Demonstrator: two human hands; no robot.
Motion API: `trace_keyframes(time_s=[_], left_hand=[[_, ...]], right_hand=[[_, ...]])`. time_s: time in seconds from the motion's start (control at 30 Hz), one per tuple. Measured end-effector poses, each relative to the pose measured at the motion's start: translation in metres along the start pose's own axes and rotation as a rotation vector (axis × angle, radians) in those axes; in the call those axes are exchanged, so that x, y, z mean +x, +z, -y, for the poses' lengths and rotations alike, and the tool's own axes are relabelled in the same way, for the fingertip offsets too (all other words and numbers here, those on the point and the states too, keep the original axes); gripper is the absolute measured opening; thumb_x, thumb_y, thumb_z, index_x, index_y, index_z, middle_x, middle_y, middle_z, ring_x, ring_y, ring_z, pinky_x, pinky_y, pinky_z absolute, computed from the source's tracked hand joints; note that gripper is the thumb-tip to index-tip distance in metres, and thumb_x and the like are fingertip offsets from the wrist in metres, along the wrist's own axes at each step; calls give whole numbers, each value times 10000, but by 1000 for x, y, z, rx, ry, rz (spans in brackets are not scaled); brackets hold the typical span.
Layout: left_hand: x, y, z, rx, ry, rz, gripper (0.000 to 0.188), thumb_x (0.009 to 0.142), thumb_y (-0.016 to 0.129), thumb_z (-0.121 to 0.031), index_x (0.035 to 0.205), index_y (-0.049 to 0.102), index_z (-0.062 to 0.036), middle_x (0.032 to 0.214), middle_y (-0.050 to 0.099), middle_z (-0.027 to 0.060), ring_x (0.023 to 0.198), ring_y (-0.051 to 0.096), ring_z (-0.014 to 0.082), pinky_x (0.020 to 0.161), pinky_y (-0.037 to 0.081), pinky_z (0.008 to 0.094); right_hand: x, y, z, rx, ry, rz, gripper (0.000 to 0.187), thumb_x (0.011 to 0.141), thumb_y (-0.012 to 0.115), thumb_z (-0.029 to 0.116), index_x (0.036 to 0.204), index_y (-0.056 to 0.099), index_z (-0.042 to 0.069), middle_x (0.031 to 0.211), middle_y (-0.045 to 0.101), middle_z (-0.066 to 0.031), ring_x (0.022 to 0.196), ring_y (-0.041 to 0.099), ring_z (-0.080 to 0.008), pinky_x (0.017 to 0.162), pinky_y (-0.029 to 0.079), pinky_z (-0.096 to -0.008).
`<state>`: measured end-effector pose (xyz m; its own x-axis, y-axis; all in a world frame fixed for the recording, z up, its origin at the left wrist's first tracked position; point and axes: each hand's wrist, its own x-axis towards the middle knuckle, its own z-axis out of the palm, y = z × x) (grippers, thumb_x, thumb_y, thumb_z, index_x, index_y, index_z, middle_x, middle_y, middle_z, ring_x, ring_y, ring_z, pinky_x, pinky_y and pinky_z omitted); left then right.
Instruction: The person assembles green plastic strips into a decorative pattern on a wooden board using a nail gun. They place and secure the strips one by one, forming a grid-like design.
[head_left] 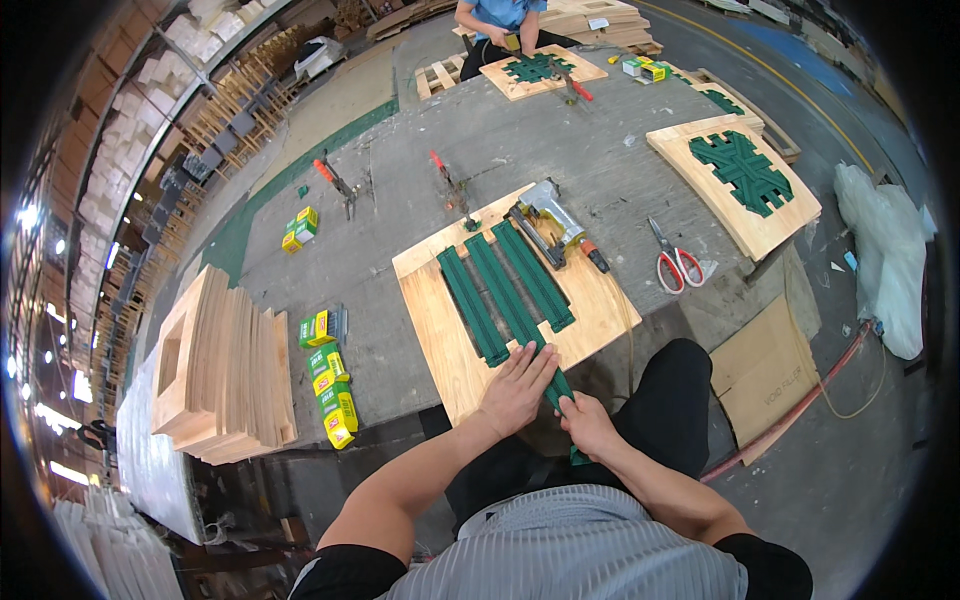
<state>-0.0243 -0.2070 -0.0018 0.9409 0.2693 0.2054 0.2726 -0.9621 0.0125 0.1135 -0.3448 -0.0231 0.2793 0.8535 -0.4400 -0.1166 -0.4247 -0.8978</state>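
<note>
A wooden seat frame (425, 375) lies before me at the table's near edge. Three green webbing straps (462, 305) run side by side across its central opening. My left hand (518, 388) lies flat on the frame's near edge with its fingers stretched, pressing on the middle strap. Beyond that edge, my right hand (590, 425) grips the same strap's loose end, and its tail hangs below the fist. A grey pneumatic staple gun (548, 218) rests on the frame's far right part. Right of the frame lie red-handled scissors (677, 262).
Frames (225, 370) are stacked at left beside yellow-green boxes (335, 400). Red-handled clamps (338, 183) stand on the far table (390, 190). A woven frame (745, 170) sits at right. A co-worker (505, 25) handles another frame (590, 68) opposite. Cardboard (765, 375) lies on the floor.
</note>
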Motion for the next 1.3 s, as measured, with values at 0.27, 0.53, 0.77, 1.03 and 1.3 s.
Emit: trace_keyframes(time_s=[0.27, 0.53, 0.77, 1.03, 1.3], left_hand=[[-4, 0, 3, -38, -14, 42, 698, 871, 629, -138, 1543, 457, -60, 1645, 401, 131, 1514, 366, 395, 1260, 264, 511], [-7, 6, 6, -137, -29, -50, 698, 869, 623, -122, 1550, 470, -102, 1654, 392, 111, 1524, 354, 384, 1261, 263, 502], [-7, 6, 8, -188, -56, -28, 705, 870, 617, -136, 1558, 467, -118, 1659, 384, 106, 1535, 338, 371, 1272, 244, 495], [-8, 6, 13, -249, -53, -16, 736, 859, 620, -147, 1571, 440, -99, 1652, 390, 106, 1545, 316, 378, 1286, 213, 494], [-8, 1, 17, -287, -55, 10, 690, 880, 599, -175, 1551, 466, -84, 1652, 396, 110, 1539, 333, 379, 1281, 232, 489]], right_hand=[[6, -3, -7, -290, -55, -20, 324, 1088, 487, 266, 929, 625, 20, 754, 650, -131, 713, 657, -303, 697, 499, -433], [-2, -5, 1, -396, -58, -51, 320, 1092, 487, 268, 939, 602, 11, 760, 645, -157, 730, 665, -338, 707, 506, -448], [0, -3, 8, -410, -44, -62, 311, 1097, 491, 252, 939, 593, 5, 738, 623, -150, 678, 637, -318, 666, 496, -432], [-7, 0, 18, -355, 9, -37, 303, 1110, 480, 243, 941, 585, 14, 695, 587, -115, 616, 596, -238, 608, 473, -384], [-10, -3, 22, -349, 31, 13, 306, 1116, 462, 249, 961, 580, 13, 686, 576, -103, 598, 577, -240, 603, 476, -388]])
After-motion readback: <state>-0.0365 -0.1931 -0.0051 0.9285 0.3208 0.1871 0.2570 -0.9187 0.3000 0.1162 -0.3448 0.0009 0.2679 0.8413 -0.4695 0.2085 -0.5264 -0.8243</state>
